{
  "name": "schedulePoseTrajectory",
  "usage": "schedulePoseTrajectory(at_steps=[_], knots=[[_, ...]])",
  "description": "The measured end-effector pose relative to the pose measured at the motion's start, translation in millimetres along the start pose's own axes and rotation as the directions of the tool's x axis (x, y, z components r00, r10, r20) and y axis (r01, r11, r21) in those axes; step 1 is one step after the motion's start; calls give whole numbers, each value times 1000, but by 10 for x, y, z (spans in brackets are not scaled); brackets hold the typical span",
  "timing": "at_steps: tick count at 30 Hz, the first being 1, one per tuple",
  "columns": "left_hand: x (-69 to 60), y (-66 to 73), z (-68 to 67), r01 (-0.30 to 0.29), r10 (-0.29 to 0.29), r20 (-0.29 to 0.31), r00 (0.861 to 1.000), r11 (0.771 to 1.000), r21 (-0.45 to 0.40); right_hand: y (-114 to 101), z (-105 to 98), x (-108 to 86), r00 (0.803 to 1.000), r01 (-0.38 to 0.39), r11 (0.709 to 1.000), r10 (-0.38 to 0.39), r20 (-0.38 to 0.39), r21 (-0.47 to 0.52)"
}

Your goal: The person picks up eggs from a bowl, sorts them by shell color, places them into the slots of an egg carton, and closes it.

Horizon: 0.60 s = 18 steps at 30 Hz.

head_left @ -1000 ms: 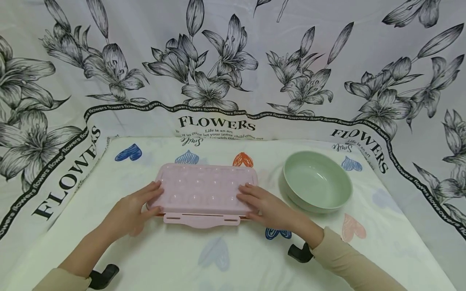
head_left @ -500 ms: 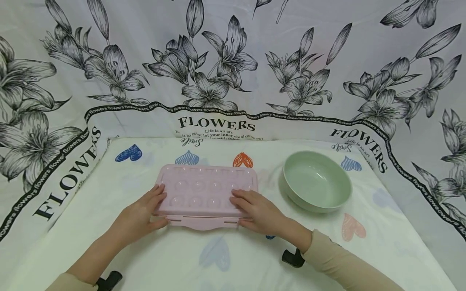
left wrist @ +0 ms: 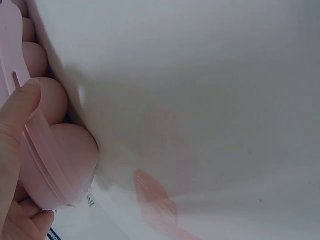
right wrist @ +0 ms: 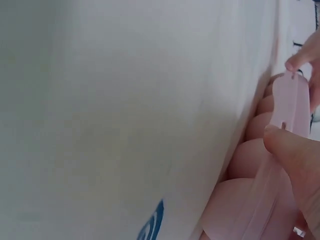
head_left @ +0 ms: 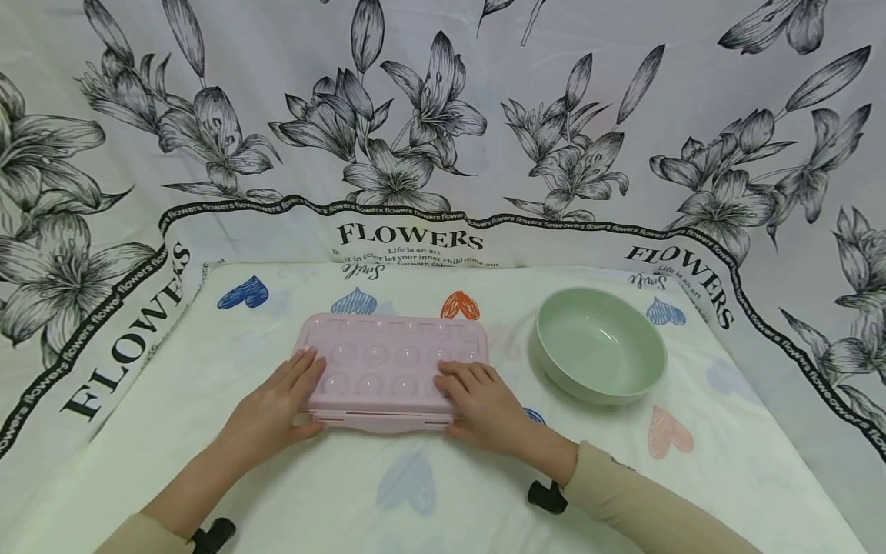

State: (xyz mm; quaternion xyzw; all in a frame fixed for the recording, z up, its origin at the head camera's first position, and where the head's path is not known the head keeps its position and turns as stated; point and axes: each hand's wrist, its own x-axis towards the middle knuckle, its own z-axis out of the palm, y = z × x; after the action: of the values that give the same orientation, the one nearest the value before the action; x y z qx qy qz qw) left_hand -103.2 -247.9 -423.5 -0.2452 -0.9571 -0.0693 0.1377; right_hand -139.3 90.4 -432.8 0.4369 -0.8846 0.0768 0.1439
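Note:
A pink plastic egg box [head_left: 388,358] with a rounded-bump lid lies closed on the white cloth, its long front side toward me. Along that side runs the front flap latch [head_left: 384,422], which has slots. My left hand [head_left: 266,404] grips the left end, fingers over the lid and thumb on the flap. The right hand [head_left: 487,408] grips the right end the same way. In the left wrist view, the thumb [left wrist: 22,105] presses near a slot, and round cups [left wrist: 72,150] bulge underneath. The right wrist view shows the other thumb [right wrist: 287,142] on the flap. The inside is hidden.
A pale green bowl [head_left: 598,346] with nothing visible in it stands right of the egg box, behind the right forearm. White cloth [head_left: 332,492] printed with hearts covers the table. A flower-printed curtain [head_left: 415,115] rises behind and along both sides.
Both hands have moved inward along the egg box, and the thumbs have come onto the front flap. The flap, sticking out before, now sits closer against the box. The bowl stays in place.

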Motion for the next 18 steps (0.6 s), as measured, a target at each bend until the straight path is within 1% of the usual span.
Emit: schedulePoseTrajectory(at_steps=[1, 3, 11, 14, 18], knots=[[2, -5, 10, -18, 19, -19, 1000, 1000, 17, 0, 10, 3, 1000, 4, 1000, -4, -10, -6], [11, -10, 24, -33, 34, -30, 999, 999, 43, 1, 28, 8, 1000, 12, 1000, -13, -19, -20], [42, -3, 22, -34, 36, -23, 999, 997, 75, -4, 36, 38, 1000, 29, 995, -29, 0, -94], [47, -13, 30, -53, 57, -39, 998, 994, 91, -6, 40, 44, 999, 44, 991, -45, -8, -127], [50, -30, 51, -77, 84, -66, 994, 991, 112, -7, 51, 51, 997, 64, 984, -72, -41, -165]])
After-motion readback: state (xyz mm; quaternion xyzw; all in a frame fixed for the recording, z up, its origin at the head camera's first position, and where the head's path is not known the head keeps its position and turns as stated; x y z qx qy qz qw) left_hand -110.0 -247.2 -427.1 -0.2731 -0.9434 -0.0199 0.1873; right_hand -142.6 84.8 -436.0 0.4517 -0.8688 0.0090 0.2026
